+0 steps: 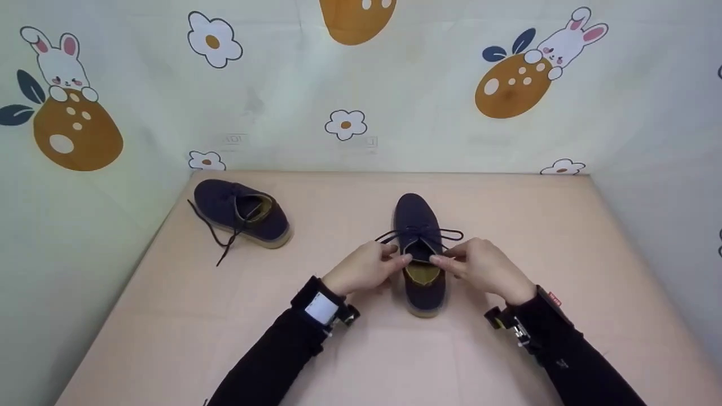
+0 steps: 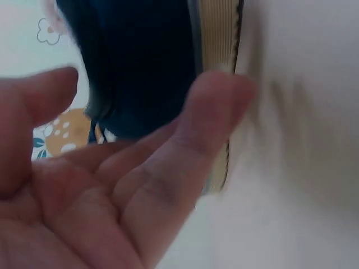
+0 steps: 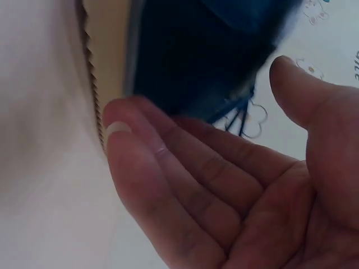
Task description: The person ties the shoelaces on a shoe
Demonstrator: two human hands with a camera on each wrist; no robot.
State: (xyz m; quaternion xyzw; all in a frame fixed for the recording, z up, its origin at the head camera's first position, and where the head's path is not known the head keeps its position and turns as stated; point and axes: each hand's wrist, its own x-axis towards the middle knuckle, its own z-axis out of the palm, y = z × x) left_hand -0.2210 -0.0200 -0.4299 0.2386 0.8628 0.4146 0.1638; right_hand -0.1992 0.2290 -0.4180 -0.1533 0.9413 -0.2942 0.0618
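One dark shoe [image 1: 424,296] stands on the table [image 1: 350,349] between your left hand [image 1: 364,268] and your right hand [image 1: 491,268]. Its long axis runs away from you, toe forward and slightly left, heel nearest you. Your hands are apart, fingers against its sides, thumbs by the opening's rim; you cannot tell whether they press. Inside shows a yellowish lining [image 1: 423,274]. Laces [image 1: 417,230] spread sideways just beyond your hands. Beyond your left hand, the other shoe [image 1: 217,203] points away and left.
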